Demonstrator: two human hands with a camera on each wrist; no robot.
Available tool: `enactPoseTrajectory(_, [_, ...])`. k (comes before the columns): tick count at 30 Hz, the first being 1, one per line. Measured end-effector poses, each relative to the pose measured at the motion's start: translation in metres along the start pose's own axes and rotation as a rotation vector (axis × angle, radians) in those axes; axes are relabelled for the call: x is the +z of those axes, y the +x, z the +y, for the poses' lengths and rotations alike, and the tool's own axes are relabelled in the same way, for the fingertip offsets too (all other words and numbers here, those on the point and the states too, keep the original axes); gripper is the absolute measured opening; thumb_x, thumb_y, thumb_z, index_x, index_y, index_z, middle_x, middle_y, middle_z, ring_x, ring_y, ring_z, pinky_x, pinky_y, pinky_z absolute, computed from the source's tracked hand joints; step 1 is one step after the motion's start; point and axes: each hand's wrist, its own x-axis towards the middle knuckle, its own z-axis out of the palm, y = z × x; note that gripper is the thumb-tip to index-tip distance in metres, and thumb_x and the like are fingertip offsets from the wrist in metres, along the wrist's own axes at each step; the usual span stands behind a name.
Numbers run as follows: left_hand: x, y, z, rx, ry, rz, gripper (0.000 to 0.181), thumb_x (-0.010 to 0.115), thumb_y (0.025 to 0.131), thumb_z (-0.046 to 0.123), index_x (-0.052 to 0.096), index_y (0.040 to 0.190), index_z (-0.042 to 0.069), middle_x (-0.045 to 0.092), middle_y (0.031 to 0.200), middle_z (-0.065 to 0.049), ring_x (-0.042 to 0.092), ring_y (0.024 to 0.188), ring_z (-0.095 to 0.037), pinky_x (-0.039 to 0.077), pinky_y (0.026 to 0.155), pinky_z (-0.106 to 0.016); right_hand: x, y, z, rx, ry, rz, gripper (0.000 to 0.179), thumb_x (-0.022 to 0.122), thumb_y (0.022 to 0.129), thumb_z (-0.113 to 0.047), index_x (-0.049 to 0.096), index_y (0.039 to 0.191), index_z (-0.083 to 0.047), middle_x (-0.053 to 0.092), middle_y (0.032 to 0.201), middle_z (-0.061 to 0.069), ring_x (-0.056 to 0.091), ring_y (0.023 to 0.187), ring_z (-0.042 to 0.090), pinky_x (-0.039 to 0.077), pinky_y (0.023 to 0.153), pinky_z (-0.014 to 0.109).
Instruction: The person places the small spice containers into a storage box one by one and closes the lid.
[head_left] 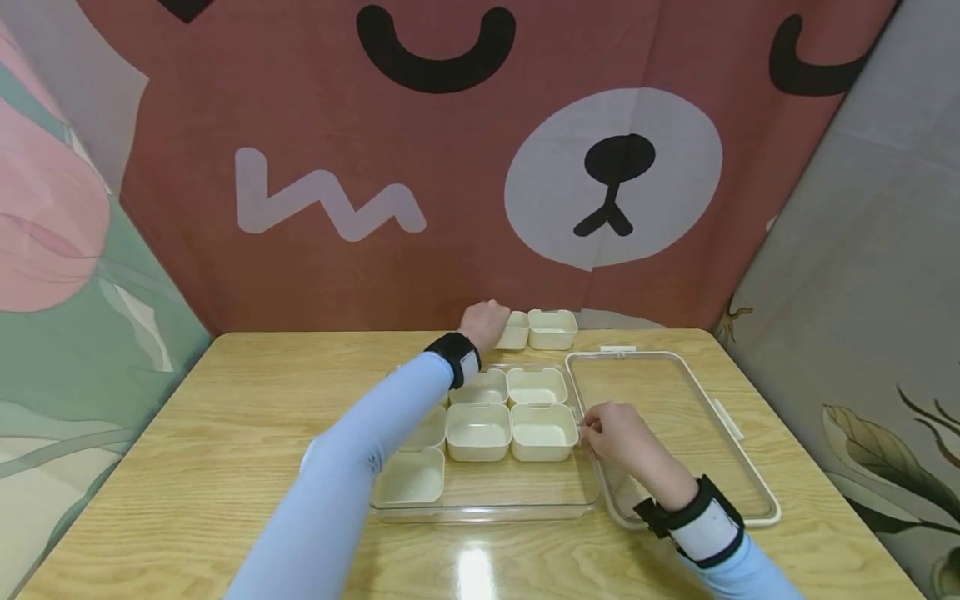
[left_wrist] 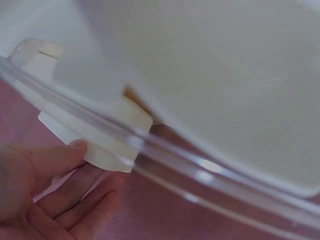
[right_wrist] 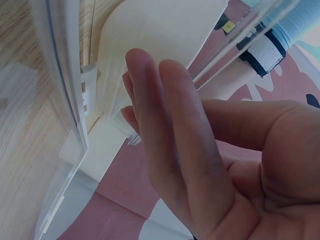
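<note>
My left hand (head_left: pixel 486 323) reaches to the table's back edge, at the left of a pair of small cream containers (head_left: pixel 553 330). In the left wrist view, its thumb and fingers grip the end of a cream container (left_wrist: pixel 95 137), partly seen past a transparent rim. A clear rectangular tray (head_left: pixel 517 513) lies in front with several cream containers (head_left: pixel 478 433) in it. My right hand (head_left: pixel 626 437) is at the tray's right side, fingertips beside the nearest right container (head_left: pixel 544 433). In the right wrist view its fingers (right_wrist: pixel 187 115) are nearly straight.
A transparent lid (head_left: pixel 675 417) with a white rim and small tabs lies on the table (head_left: pixel 150 467) right of the tray, under my right forearm. A printed cloth (head_left: pixel 337 283) hangs right behind the table, with more cloth at both sides.
</note>
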Motion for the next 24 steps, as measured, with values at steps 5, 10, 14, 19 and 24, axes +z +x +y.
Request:
enactPoseTrajectory(5, [-0.003,-0.001,0.0,0.012,-0.002,-0.001,0.021,0.054,0.093,0.003,0.072,0.097,0.012,0.071,0.094,-0.006,0.067,0.081,-0.019,0.057,0.062,-0.034,0.0,0.0,0.0,0.007,0.003,-0.002,0.01,0.061,0.086,-0.005,0.069,0.083,0.002,0.061,0.061,0.001,0.054,0.055,0.01,0.043,0.052,0.024])
enactPoseTrajectory(10, [-0.007,-0.005,0.001,0.014,0.012,0.031,0.02,0.054,0.093,0.003,0.072,0.098,0.012,0.071,0.093,-0.006,0.067,0.081,-0.019,0.057,0.062,-0.035,0.001,0.0,0.0,0.0,-0.006,-0.004,0.01,0.062,0.086,-0.005,0.069,0.083,0.001,0.062,0.063,0.002,0.054,0.057,0.011,0.044,0.053,0.025])
enactPoseTrajectory(14, [-0.014,-0.008,0.003,0.014,0.006,0.054,0.019,0.056,0.092,0.003,0.072,0.098,0.011,0.071,0.09,-0.006,0.066,0.078,-0.019,0.056,0.062,-0.034,0.001,0.0,0.001,-0.004,-0.014,-0.001,0.01,0.062,0.086,-0.005,0.069,0.082,0.001,0.062,0.062,0.001,0.054,0.057,0.011,0.044,0.054,0.025])
enactPoseTrajectory(19, [-0.022,-0.011,0.005,0.01,0.02,0.075,0.017,0.058,0.091,0.004,0.071,0.099,0.012,0.069,0.085,-0.004,0.064,0.074,-0.018,0.056,0.06,-0.032,0.0,0.001,0.001,0.013,-0.003,-0.013,0.01,0.061,0.087,-0.005,0.069,0.084,0.001,0.061,0.061,0.001,0.054,0.056,0.011,0.043,0.052,0.024])
enactPoseTrajectory(24, [-0.027,-0.017,0.004,0.018,0.048,0.096,0.017,0.058,0.092,0.005,0.072,0.099,0.012,0.068,0.081,-0.003,0.063,0.072,-0.016,0.055,0.058,-0.029,0.0,0.001,0.0,0.016,0.012,-0.026,0.01,0.061,0.087,-0.005,0.069,0.084,0.001,0.06,0.061,0.001,0.054,0.055,0.011,0.042,0.051,0.024])
